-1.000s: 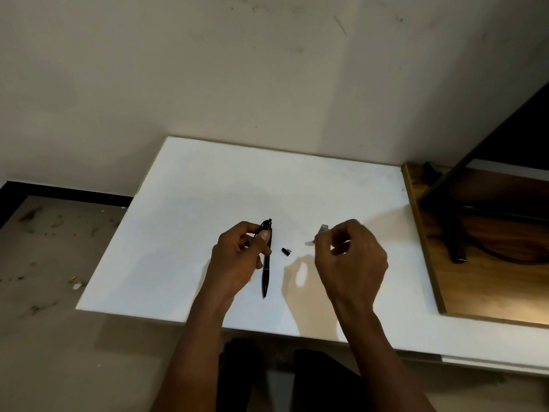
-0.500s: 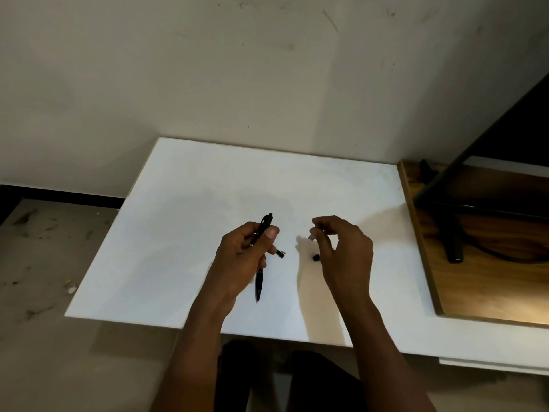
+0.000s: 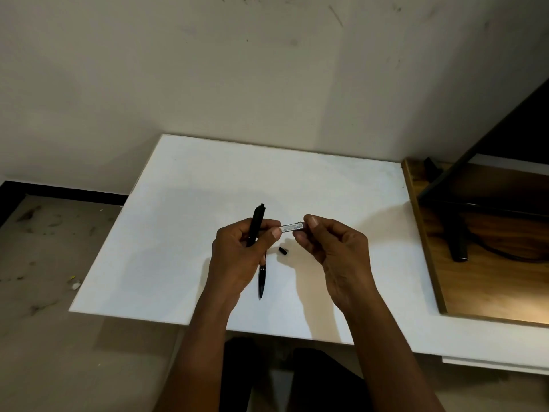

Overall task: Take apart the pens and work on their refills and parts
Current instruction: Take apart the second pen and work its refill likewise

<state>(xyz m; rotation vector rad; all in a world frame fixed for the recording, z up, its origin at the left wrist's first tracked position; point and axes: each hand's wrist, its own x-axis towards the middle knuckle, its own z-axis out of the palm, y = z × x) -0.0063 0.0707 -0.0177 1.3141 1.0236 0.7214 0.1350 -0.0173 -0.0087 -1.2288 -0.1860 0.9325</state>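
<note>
Above the white counter (image 3: pixel 184 203) both hands meet at 1 small part. The left hand (image 3: pixel 237 257) is closed around a black pen (image 3: pixel 256 226), which stands roughly upright in its fist: the clicker end pokes out above the knuckles, toward the wall. Below that hand a dark pointed piece shows, ending in a tip toward the person; whether it belongs to the same pen or is a 2nd pen lying on the counter cannot be told.

The relation that matters is the short pale refill piece (image 3: pixel 292 227) bridging the 2 hands. Its long axis runs nearly level, left to right, so it lies crosswise to the pen barrel. The left thumb and forefinger pinch its left end while the right hand (image 3: pixel 332 248) has its grip closed on the right end with fingertips (image 3: pixel 312 223) only. Both grips are therefore occupied, and neither hand is free.

A small black cap (image 3: pixel 282 251) lies loose on the counter just below the refill piece, between the 2 hands and touching neither.

Judging from this, any pull or push will have to follow that level axis, and the right hand seems better placed to move, since the left is also carrying the pen.
</note>
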